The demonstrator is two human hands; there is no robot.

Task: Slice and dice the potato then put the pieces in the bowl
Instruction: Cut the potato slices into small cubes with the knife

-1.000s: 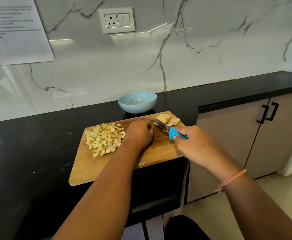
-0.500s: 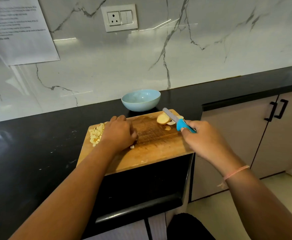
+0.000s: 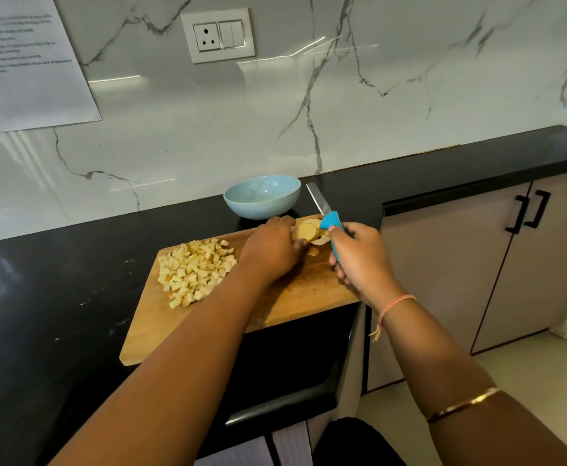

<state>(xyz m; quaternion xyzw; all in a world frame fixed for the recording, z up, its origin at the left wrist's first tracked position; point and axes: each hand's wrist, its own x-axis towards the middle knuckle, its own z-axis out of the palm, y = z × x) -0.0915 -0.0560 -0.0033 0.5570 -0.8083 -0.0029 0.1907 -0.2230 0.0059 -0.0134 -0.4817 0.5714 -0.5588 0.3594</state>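
Head view: the left hand [image 3: 270,245] lies palm down at the far right corner of the board [image 3: 309,290], fingers curved close together onto the slices [image 3: 305,232]. The tips are hidden, so I cannot tell whether they pinch the stack or only steady it. The slices, a few overlapping rounds, sit between the 2 hands, touching the left fingers and just left of the right hand [image 3: 359,257]. That hand wraps its fingers round the blue handle of the knife [image 3: 324,213], whose blade is lifted off the board and points away, past the right side of the bowl [image 3: 262,200]. The dice [image 3: 196,270] are heaped on the board's left half, apart from the slices. The bowl, just beyond the board, looks empty. The next cut likely needs the blade brought back down across the rounds, beside the left fingertips.
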